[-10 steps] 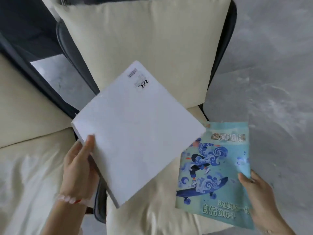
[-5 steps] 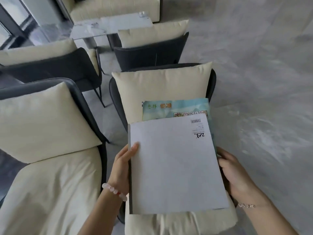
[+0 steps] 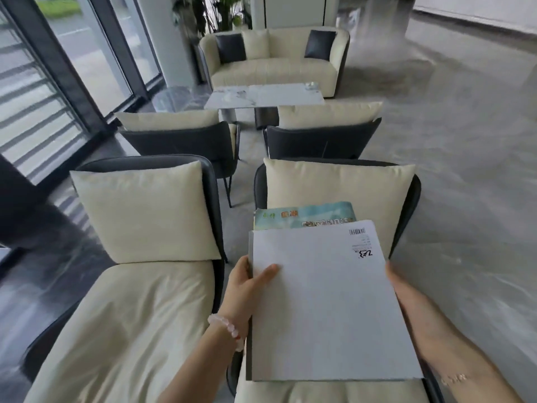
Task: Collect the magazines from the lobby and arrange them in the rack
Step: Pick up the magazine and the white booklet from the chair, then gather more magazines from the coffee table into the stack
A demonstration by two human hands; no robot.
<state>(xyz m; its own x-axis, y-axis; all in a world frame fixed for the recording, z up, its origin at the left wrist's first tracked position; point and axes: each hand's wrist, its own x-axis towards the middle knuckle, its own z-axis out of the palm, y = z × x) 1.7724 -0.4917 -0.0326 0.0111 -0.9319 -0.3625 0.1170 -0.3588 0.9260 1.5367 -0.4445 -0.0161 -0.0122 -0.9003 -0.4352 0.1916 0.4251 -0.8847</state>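
Note:
A white magazine (image 3: 325, 303) with a barcode at its top right corner lies on top of a stack, held flat in front of me. Under it a teal magazine (image 3: 305, 216) sticks out at the far edge. My left hand (image 3: 247, 289) grips the stack's left edge, thumb on the white cover. At the stack's right edge, my right hand (image 3: 412, 303) holds on with its fingers hidden underneath. The stack hovers over the seat of the nearer right armchair (image 3: 406, 210).
A second dark armchair with cream cushions (image 3: 139, 216) stands to my left. Two more chairs (image 3: 186, 135) face a white marble coffee table (image 3: 264, 96) and a cream sofa (image 3: 276, 65) beyond. Glass windows run along the left; grey floor (image 3: 465, 170) opens to the right.
The teal magazine moved from my right hand to under the white one, and both hands now hold the stack squared. My view lifted from the chair to the lobby.

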